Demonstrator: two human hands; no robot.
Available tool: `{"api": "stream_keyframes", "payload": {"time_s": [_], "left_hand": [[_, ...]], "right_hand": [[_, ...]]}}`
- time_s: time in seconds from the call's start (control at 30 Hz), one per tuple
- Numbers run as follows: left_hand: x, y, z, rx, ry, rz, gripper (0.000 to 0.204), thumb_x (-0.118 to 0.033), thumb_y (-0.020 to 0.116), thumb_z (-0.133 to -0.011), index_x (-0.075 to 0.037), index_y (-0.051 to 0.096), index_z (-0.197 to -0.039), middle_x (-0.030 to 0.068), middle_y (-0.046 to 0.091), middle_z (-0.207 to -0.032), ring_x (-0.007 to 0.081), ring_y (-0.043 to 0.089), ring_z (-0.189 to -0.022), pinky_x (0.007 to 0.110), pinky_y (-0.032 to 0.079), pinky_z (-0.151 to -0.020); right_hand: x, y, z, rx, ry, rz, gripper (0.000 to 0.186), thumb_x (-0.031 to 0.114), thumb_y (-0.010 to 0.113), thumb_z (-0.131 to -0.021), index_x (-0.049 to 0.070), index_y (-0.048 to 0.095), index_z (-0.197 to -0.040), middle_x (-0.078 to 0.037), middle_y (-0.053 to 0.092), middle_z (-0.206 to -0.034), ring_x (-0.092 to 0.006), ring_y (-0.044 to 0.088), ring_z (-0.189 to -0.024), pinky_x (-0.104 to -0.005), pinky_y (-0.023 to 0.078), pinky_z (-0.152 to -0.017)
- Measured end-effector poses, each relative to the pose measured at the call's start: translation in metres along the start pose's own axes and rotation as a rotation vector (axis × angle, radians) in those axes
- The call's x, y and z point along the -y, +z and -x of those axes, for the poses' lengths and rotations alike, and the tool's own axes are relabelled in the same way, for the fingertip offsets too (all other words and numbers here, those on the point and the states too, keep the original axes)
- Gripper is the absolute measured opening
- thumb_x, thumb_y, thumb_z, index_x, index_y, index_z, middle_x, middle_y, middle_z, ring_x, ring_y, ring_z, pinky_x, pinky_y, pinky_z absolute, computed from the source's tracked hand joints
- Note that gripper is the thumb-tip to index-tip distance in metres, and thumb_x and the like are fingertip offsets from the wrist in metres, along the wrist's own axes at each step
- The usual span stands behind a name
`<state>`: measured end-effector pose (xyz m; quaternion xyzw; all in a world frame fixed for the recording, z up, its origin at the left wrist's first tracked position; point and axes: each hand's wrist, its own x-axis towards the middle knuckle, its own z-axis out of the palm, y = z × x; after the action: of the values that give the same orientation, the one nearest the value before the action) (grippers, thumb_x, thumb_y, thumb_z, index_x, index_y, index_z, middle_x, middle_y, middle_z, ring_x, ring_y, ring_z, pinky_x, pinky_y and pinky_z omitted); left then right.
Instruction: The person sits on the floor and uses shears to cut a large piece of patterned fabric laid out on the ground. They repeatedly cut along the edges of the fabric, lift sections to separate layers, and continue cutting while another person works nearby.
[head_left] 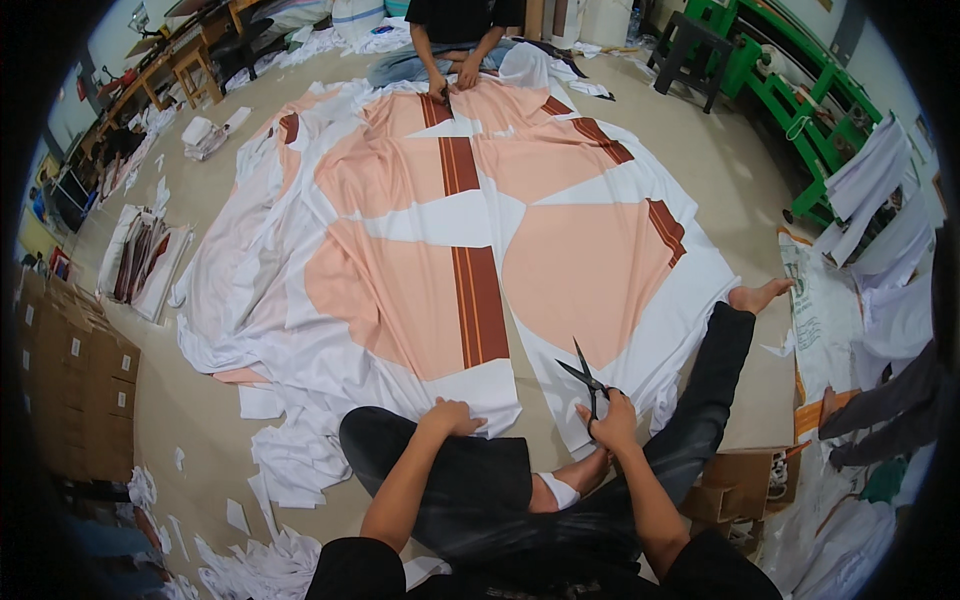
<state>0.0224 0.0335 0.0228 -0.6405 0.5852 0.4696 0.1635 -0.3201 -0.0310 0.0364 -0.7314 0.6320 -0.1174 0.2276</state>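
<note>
A large white fabric sheet [420, 217] printed with peach panels and rust-brown striped bands lies spread before me. A long slit runs up its middle from my side. My right hand [613, 424] grips black scissors [590, 380] by the handles, blades apart and pointing away, over the right-hand piece's near white strip. My left hand [452, 416], fingers curled, is on the near white edge of the left-hand piece. What lies under its fingertips is hidden. A white scrap [560, 490] rests by my folded leg.
Across the fabric a seated person [460, 40] works on its far edge. Stacked cardboard boxes [80, 370] stand left; an open cardboard box [730, 490] sits right. A green machine frame [800, 110] and dark stool [690, 55] are at far right. White scraps [265, 560] litter the floor.
</note>
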Motion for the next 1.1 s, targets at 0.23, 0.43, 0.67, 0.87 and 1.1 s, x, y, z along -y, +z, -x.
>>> {"api": "stream_keyframes", "payload": {"time_s": [0.23, 0.43, 0.67, 0.87, 1.1], "left_hand": [[-0.011, 0.02, 0.02, -0.007, -0.081, 0.023, 0.071, -0.059, 0.053, -0.094, 0.005, 0.066, -0.121, 0.025, 0.065, -0.126, 0.0422, 0.06, -0.12, 0.052, 0.045, -0.104], [0.01, -0.05, -0.023, -0.28, -0.067, 0.015, 0.06, -0.053, 0.056, -0.094, 0.0, 0.062, -0.123, 0.0239, 0.066, -0.123, 0.0388, 0.063, -0.116, 0.051, 0.049, -0.097], [0.089, -0.126, -0.084, -1.114, 0.035, 0.022, 0.082, -0.048, 0.069, -0.086, -0.008, 0.034, -0.149, 0.0192, 0.036, -0.153, 0.0367, 0.036, -0.14, 0.063, 0.033, -0.107], [0.126, -0.121, -0.076, -0.657, -0.411, 0.233, 0.136, -0.07, 0.081, -0.062, -0.017, 0.006, -0.162, 0.0161, -0.006, -0.168, 0.0465, -0.006, -0.152, 0.081, 0.012, -0.107], [0.11, -0.129, -0.054, -0.512, -0.523, 0.293, 0.152, -0.073, 0.085, -0.051, -0.016, -0.002, -0.162, 0.0206, -0.009, -0.167, 0.0537, -0.009, -0.149, 0.079, 0.008, -0.109]], "right_hand": [[0.007, -0.024, 0.016, 0.166, 0.142, 0.082, 0.071, 0.053, 0.077, -0.079, -0.007, 0.059, -0.114, -0.03, 0.065, -0.106, -0.0462, 0.061, -0.105, -0.0506, 0.049, -0.09], [0.02, -0.019, -0.017, 0.114, 0.058, 0.094, 0.065, 0.05, 0.076, -0.081, -0.005, 0.06, -0.109, -0.028, 0.066, -0.103, -0.0469, 0.061, -0.102, -0.0509, 0.049, -0.087], [0.05, 0.037, -0.136, -0.226, -0.213, 0.077, 0.066, 0.038, 0.079, -0.08, -0.01, 0.054, -0.118, -0.024, 0.065, -0.106, -0.0417, 0.059, -0.105, -0.0499, 0.043, -0.095], [0.043, 0.054, -0.184, -0.365, -0.243, 0.136, 0.059, 0.036, 0.075, -0.085, -0.007, 0.057, -0.121, -0.024, 0.056, -0.122, -0.0391, 0.05, -0.121, -0.0504, 0.036, -0.104], [0.006, 0.058, -0.163, -0.424, -0.104, 0.1, 0.075, 0.034, 0.079, -0.082, -0.01, 0.047, -0.132, -0.027, 0.055, -0.125, -0.0407, 0.048, -0.124, -0.0495, 0.033, -0.109]]}}
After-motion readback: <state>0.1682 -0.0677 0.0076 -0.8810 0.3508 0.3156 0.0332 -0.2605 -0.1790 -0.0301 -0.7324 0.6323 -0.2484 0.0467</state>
